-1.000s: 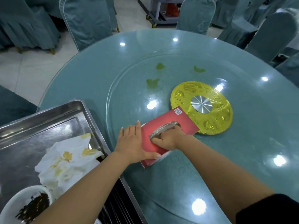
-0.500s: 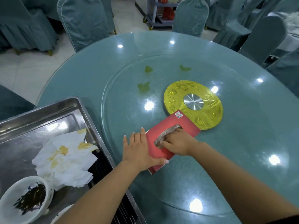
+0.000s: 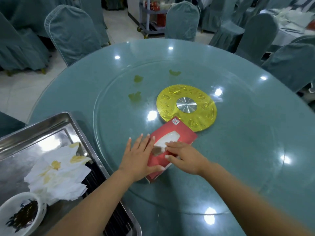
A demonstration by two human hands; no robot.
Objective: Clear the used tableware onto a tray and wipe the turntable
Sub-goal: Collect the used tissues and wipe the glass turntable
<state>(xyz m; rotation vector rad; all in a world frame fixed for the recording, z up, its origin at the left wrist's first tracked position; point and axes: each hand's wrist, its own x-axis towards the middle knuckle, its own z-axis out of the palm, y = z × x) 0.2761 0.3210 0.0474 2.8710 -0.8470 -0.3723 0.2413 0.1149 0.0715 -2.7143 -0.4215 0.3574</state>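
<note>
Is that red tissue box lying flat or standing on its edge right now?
Lying flat. The red tissue box rests on the glass turntable with its oval opening facing up, left hand pressed flat on it.

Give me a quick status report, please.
Left hand steadies red tissue box; right hand pinching tissue. Green smears on turntable unwiped.

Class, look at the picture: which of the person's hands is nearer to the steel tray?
Left. The left hand rests flat on the red tissue box's near-left edge, beside the rectangular steel tray. The right hand lies on the box's opening, farther away.
</note>
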